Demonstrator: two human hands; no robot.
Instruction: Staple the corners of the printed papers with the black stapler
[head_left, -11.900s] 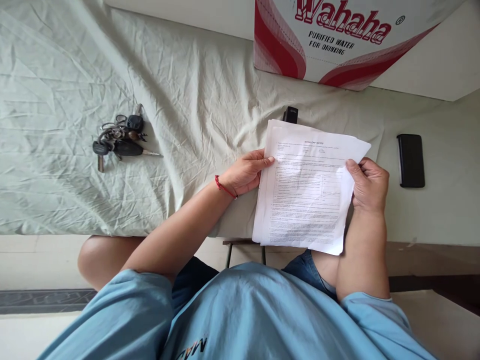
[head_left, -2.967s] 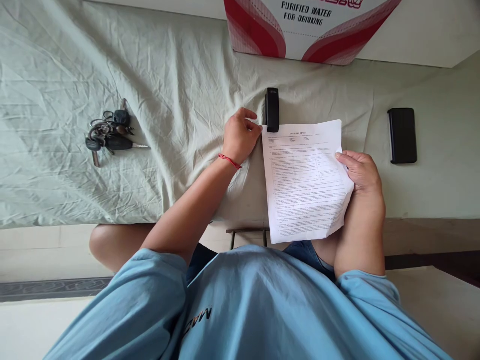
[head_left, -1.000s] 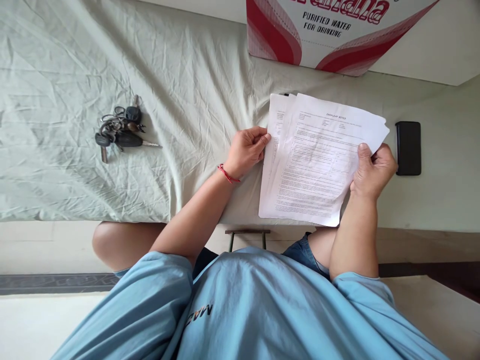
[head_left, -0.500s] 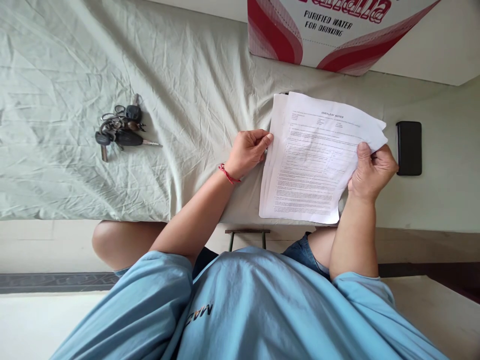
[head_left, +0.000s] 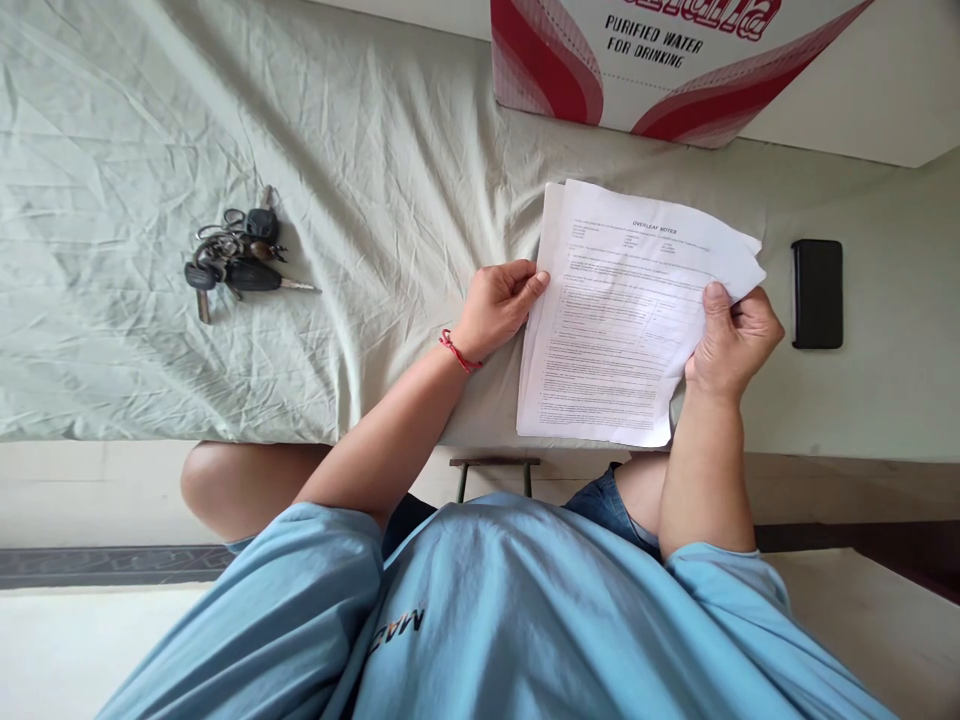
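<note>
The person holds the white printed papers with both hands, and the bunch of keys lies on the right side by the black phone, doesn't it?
Not quite. In the head view the left hand and right hand do hold the white printed papers, but the bunch of keys lies on the left side, far from the black phone, on the wrinkled pale green cloth.
</note>
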